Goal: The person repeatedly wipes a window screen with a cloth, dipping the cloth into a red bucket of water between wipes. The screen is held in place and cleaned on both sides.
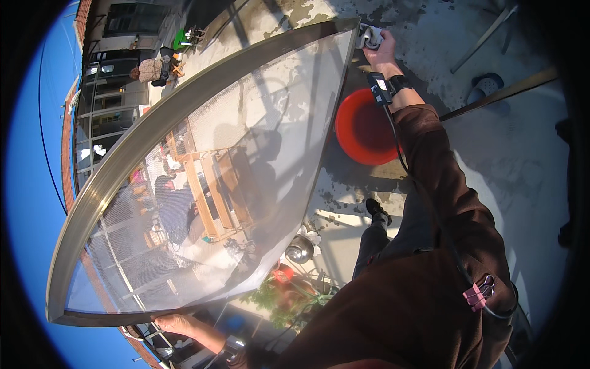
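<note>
A large metal-framed mesh window screen (258,184) spans the middle and left of the view, its long frame looking bent by the lens. At the lower left, my left hand (173,324) grips the frame's edge near one corner. My right hand (383,48), up at the top, holds a crumpled grey-and-white cloth (369,36) against or right beside the frame's far corner. Both wrists wear dark bands, and a small device with a cable sits by the right one. Below my right hand a red plastic basin (364,127) stands on the wet-spotted concrete.
Potted plants (281,300) and a metal bowl (299,249) are near the lower edge of the screen. Through the mesh show a wooden rack (216,193) and a seated person. Another person (150,70) sits farther off. A wooden pole (502,94) and a clog (485,87) lie right.
</note>
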Available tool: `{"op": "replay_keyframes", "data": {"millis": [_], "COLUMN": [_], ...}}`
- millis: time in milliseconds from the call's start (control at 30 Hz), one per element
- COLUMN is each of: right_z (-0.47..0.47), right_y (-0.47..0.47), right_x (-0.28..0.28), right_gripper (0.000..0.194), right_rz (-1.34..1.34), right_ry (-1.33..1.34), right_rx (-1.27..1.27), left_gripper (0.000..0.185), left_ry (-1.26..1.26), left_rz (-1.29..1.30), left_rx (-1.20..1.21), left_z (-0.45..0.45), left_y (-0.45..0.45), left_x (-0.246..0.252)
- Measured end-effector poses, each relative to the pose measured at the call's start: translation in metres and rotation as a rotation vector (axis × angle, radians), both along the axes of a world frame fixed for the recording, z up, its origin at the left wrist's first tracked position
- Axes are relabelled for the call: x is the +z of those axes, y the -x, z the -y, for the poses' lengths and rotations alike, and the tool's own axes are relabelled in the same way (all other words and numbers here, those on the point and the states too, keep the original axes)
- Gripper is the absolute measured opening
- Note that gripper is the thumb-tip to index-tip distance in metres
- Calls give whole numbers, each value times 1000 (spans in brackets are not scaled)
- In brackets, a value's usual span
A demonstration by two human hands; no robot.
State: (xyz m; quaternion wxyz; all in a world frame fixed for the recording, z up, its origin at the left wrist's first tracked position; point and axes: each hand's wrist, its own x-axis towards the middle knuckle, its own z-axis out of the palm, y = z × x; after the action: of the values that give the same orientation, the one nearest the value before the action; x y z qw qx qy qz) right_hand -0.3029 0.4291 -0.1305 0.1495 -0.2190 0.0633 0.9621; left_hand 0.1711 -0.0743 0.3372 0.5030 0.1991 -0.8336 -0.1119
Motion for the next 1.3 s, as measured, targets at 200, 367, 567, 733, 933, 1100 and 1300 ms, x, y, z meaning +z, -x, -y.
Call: {"op": "replay_keyframes", "data": {"millis": [200,367,567,733,933,1100,1300], "right_z": [-7,12,69,150,236,250,239], "right_y": [-7,-10,-41,-107,-149,-141,-142], "right_x": [24,33,28,-7,-52,-77,-83], "right_gripper": [19,14,22,45,64,56,51], "right_rz": [-80,-222,-383,-156,-8,27,84], "right_ry": [-273,-934,-386,-417,-499,-526,-514], "right_rx": [248,169,453,634,788,744,732], "left_gripper": [99,99,92,90,80,74,55], "left_ry": [-11,1,3,-75,-63,414,72], "left_rz": [-41,-136,-169,-164,-162,150,283], "left_rx": [-6,-11,-31,-55,-83,18,193], "left_z": [-2,-17,9,49,102,148,228], "left_y": [1,11,34,48,63,30,-24], "left_x": [2,11,37,46,63,25,-102]}}
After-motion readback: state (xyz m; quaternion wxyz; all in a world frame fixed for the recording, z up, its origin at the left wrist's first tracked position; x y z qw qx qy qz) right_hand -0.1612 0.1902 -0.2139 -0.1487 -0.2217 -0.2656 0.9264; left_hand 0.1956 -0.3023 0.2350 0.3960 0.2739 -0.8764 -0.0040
